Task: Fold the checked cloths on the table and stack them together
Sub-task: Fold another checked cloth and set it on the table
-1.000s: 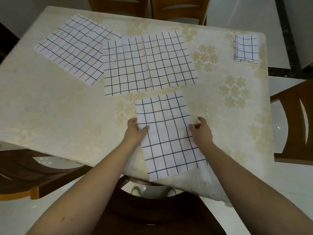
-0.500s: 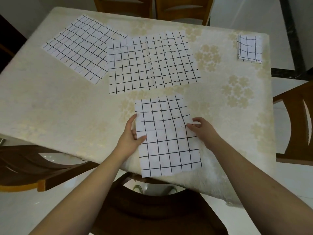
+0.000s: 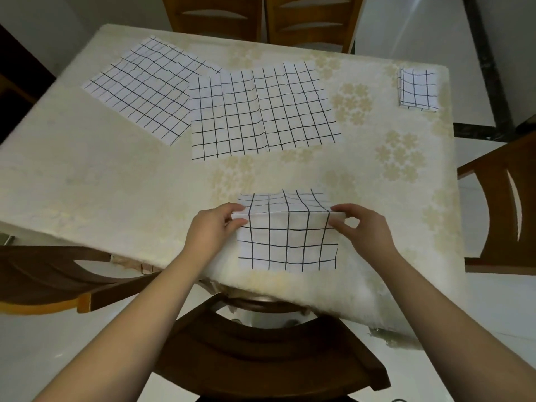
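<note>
A white cloth with a black check (image 3: 287,239) lies near the table's front edge, its far half raised and bent toward me. My left hand (image 3: 214,230) pinches its left edge at the crease, and my right hand (image 3: 362,227) pinches the right edge. Two more checked cloths lie flat farther back: one in the middle (image 3: 261,111) and one at the back left (image 3: 145,88), slightly overlapped. A small folded checked cloth (image 3: 417,88) sits at the back right corner.
The table wears a cream tablecloth (image 3: 87,175) with pale flower prints. Wooden chairs stand around it: one under me (image 3: 261,343), one at the left (image 3: 52,280), one at the right (image 3: 507,204), two behind (image 3: 261,15).
Both hands took hold of the near cloth's side edges and lifted its middle, so the far half now folds toward me. The cloth also slid back from the table edge.
</note>
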